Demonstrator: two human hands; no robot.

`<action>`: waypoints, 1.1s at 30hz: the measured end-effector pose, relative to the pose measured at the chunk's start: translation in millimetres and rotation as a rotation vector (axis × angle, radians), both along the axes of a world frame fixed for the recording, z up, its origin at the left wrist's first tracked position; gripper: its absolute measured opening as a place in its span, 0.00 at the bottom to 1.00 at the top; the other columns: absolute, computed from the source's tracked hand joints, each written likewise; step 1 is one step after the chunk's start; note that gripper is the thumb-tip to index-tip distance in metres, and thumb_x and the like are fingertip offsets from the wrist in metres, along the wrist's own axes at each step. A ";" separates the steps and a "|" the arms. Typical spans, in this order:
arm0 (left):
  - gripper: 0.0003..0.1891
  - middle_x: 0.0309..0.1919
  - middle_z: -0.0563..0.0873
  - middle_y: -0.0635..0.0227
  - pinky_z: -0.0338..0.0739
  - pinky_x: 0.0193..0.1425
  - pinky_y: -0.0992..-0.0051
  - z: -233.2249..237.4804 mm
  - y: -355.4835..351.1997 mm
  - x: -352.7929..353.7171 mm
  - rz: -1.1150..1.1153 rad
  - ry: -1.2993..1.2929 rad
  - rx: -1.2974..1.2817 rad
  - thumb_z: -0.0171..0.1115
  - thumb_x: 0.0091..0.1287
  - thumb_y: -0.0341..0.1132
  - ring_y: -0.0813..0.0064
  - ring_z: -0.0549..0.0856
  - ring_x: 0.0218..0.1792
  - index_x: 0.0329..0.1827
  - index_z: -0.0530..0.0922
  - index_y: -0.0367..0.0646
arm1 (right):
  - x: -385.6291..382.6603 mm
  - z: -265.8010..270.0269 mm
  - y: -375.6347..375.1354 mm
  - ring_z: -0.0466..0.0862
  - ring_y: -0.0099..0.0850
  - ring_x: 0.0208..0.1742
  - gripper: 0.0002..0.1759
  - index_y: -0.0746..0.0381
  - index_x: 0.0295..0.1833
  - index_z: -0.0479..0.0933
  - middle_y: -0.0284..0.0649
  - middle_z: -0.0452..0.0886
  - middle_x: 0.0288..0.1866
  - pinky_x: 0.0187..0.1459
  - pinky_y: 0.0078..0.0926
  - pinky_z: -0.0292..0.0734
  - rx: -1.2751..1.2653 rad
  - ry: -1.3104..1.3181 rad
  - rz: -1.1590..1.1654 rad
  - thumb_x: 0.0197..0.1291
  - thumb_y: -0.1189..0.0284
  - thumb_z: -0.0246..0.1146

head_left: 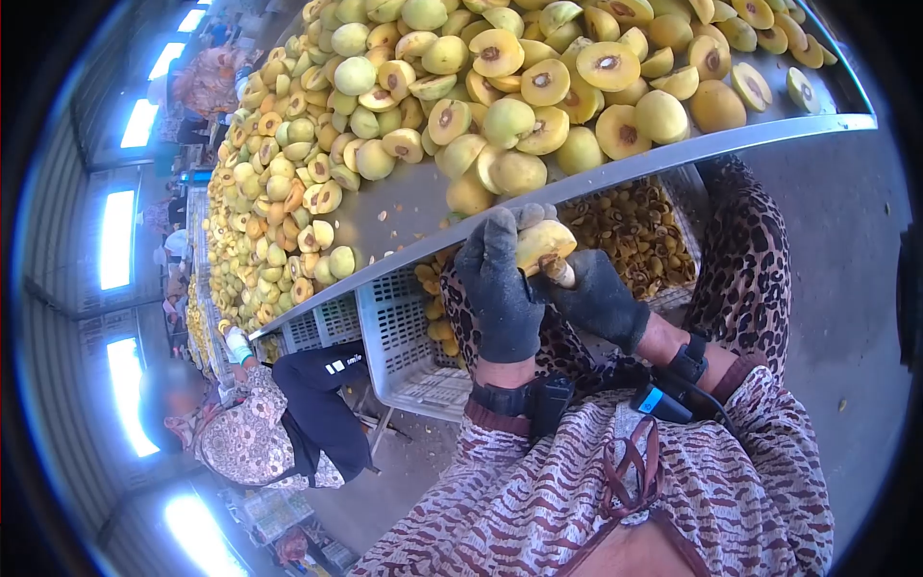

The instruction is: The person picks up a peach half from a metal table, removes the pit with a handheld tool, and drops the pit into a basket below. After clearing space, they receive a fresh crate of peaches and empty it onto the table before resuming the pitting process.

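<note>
My left hand (502, 288), in a dark glove, is closed around a halved yellow peach (545, 242) just below the metal table's edge. Also gloved, my right hand (604, 300) grips a small hand tool with a pale, rounded handle (560, 273) against the underside of the fruit. The tool's working end is hidden by the peach and fingers. Above both hands, many halved peaches (608, 65) lie heaped on the metal table (404, 202), several with brown pits or pit hollows showing.
Under the table edge, a crate holds brown pits and scraps (630, 231). A white plastic crate (404, 337) stands left of my knees, with peach pieces beside it. Further left a co-worker in a floral top (245, 423) sits at the same table, one gloved hand at its edge.
</note>
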State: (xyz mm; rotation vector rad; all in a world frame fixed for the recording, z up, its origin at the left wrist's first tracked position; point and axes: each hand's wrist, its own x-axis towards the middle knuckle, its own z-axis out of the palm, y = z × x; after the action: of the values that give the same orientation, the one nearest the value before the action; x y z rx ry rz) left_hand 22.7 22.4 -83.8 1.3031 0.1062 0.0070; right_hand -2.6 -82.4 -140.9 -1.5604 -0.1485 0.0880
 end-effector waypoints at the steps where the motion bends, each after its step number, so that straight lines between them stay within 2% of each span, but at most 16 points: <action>1: 0.22 0.42 0.86 0.52 0.85 0.49 0.67 -0.1 -2.5 0.9 0.016 0.037 -0.010 0.53 0.77 0.46 0.64 0.87 0.42 0.47 0.79 0.29 | 0.7 -4.8 -1.9 0.87 0.51 0.37 0.20 0.66 0.41 0.82 0.54 0.84 0.31 0.36 0.41 0.78 -0.053 0.041 0.025 0.70 0.57 0.60; 5: 0.18 0.41 0.87 0.57 0.84 0.48 0.70 -9.5 -6.0 6.9 -0.001 -0.005 0.038 0.56 0.76 0.42 0.69 0.86 0.42 0.44 0.81 0.31 | -1.3 -3.8 -3.2 0.88 0.48 0.38 0.22 0.65 0.44 0.82 0.52 0.85 0.32 0.38 0.39 0.79 -0.003 0.019 -0.010 0.69 0.55 0.60; 7: 0.18 0.41 0.87 0.58 0.84 0.49 0.70 -10.6 -6.5 5.3 0.004 -0.025 -0.044 0.56 0.76 0.43 0.69 0.86 0.42 0.45 0.80 0.31 | -1.5 -1.0 -2.0 0.87 0.30 0.32 0.15 0.69 0.41 0.82 0.45 0.86 0.30 0.35 0.30 0.80 0.085 0.106 -0.019 0.65 0.65 0.64; 12: 0.22 0.46 0.85 0.55 0.84 0.53 0.65 -10.6 -9.3 -8.1 0.060 0.046 -0.361 0.51 0.78 0.47 0.64 0.86 0.46 0.52 0.76 0.32 | 1.9 -8.2 -9.1 0.88 0.35 0.34 0.14 0.67 0.42 0.83 0.47 0.86 0.32 0.37 0.32 0.81 -0.104 -0.066 -0.019 0.64 0.64 0.66; 14: 0.20 0.39 0.86 0.60 0.84 0.46 0.70 0.9 -14.1 -10.1 0.041 0.013 -0.229 0.56 0.76 0.46 0.70 0.86 0.41 0.44 0.81 0.33 | 1.5 -11.9 -9.2 0.89 0.37 0.35 0.14 0.66 0.42 0.83 0.48 0.87 0.34 0.37 0.33 0.81 -0.144 -0.120 -0.033 0.63 0.64 0.66; 16: 0.20 0.36 0.86 0.60 0.84 0.44 0.71 11.1 -19.4 -8.0 0.030 0.018 -0.169 0.56 0.76 0.46 0.70 0.86 0.38 0.41 0.81 0.33 | 4.4 -7.5 -15.9 0.86 0.50 0.36 0.17 0.61 0.40 0.85 0.50 0.85 0.32 0.38 0.36 0.80 -0.057 -0.148 -0.011 0.64 0.57 0.65; 17: 0.21 0.33 0.87 0.61 0.84 0.41 0.71 13.6 -24.0 -3.3 0.013 0.015 -0.115 0.57 0.76 0.46 0.70 0.87 0.34 0.37 0.82 0.34 | 5.9 -12.9 -17.8 0.87 0.50 0.37 0.13 0.62 0.42 0.84 0.51 0.85 0.33 0.38 0.36 0.80 -0.136 -0.202 -0.050 0.64 0.63 0.65; 18: 0.21 0.33 0.87 0.61 0.84 0.41 0.71 11.9 -28.8 2.2 0.005 0.009 -0.123 0.57 0.76 0.46 0.70 0.87 0.34 0.37 0.82 0.34 | 7.7 -19.7 -15.8 0.87 0.50 0.37 0.13 0.62 0.42 0.84 0.51 0.85 0.33 0.38 0.36 0.80 -0.145 -0.207 -0.058 0.64 0.63 0.65; 20: 0.23 0.32 0.87 0.57 0.84 0.42 0.69 5.4 -33.0 7.6 -0.086 -0.137 -0.003 0.51 0.78 0.49 0.65 0.87 0.34 0.34 0.80 0.36 | 4.8 -30.4 -5.6 0.87 0.47 0.39 0.11 0.64 0.47 0.82 0.52 0.85 0.37 0.41 0.36 0.80 0.111 -0.351 -0.203 0.62 0.69 0.64; 21: 0.23 0.31 0.87 0.56 0.84 0.40 0.69 10.5 -38.5 8.0 -0.086 -0.110 -0.001 0.51 0.78 0.48 0.67 0.87 0.32 0.31 0.79 0.37 | -0.6 -26.4 -9.7 0.86 0.40 0.40 0.14 0.66 0.50 0.79 0.49 0.86 0.40 0.43 0.34 0.79 0.077 -0.261 -0.189 0.60 0.73 0.62; 25: 0.24 0.30 0.86 0.57 0.84 0.40 0.70 15.4 -40.3 11.0 -0.144 -0.173 0.076 0.50 0.78 0.49 0.68 0.87 0.32 0.33 0.79 0.37 | -7.9 2.3 -29.5 0.84 0.36 0.39 0.17 0.67 0.53 0.77 0.45 0.85 0.39 0.43 0.35 0.79 0.033 -0.099 -0.151 0.59 0.72 0.63; 27: 0.27 0.29 0.86 0.57 0.84 0.39 0.70 17.4 -40.7 9.7 -0.049 -0.157 0.048 0.46 0.79 0.53 0.69 0.87 0.32 0.34 0.79 0.37 | -6.7 23.9 -44.1 0.83 0.30 0.40 0.19 0.66 0.55 0.76 0.40 0.84 0.38 0.43 0.32 0.79 0.166 0.186 0.130 0.57 0.74 0.65; 28: 0.27 0.29 0.86 0.57 0.84 0.39 0.70 12.3 -38.7 13.0 -0.050 -0.148 0.058 0.46 0.79 0.53 0.69 0.87 0.32 0.34 0.79 0.37 | -4.4 27.1 -52.0 0.83 0.30 0.40 0.19 0.66 0.55 0.76 0.40 0.84 0.38 0.43 0.32 0.79 0.176 0.194 0.130 0.57 0.74 0.65; 30: 0.31 0.29 0.86 0.58 0.84 0.42 0.71 2.8 -36.0 22.2 -0.047 -0.020 0.110 0.42 0.79 0.56 0.68 0.88 0.34 0.38 0.80 0.34 | -2.2 27.3 -66.7 0.81 0.24 0.40 0.21 0.65 0.56 0.76 0.37 0.83 0.39 0.42 0.27 0.78 0.460 0.653 0.471 0.56 0.75 0.65; 31: 0.33 0.31 0.86 0.58 0.84 0.44 0.72 3.1 -37.1 19.3 -0.048 -0.045 0.195 0.43 0.78 0.57 0.69 0.88 0.35 0.42 0.80 0.31 | -4.2 29.8 -63.7 0.79 0.19 0.39 0.21 0.65 0.56 0.76 0.33 0.81 0.39 0.41 0.23 0.77 0.600 0.409 0.422 0.56 0.77 0.64; 33: 0.33 0.32 0.87 0.58 0.84 0.44 0.72 12.6 -39.6 12.0 -0.090 -0.028 0.143 0.43 0.78 0.58 0.69 0.87 0.34 0.44 0.81 0.30 | -1.2 23.9 -61.4 0.78 0.19 0.40 0.21 0.65 0.57 0.76 0.33 0.81 0.40 0.41 0.23 0.77 0.482 0.355 0.361 0.55 0.78 0.65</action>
State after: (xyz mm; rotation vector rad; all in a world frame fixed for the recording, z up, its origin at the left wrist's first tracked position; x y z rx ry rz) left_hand 34.7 -17.1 -71.2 1.4491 0.0232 -0.0447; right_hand -3.7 -143.8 -117.1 -1.0042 -0.1550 0.5687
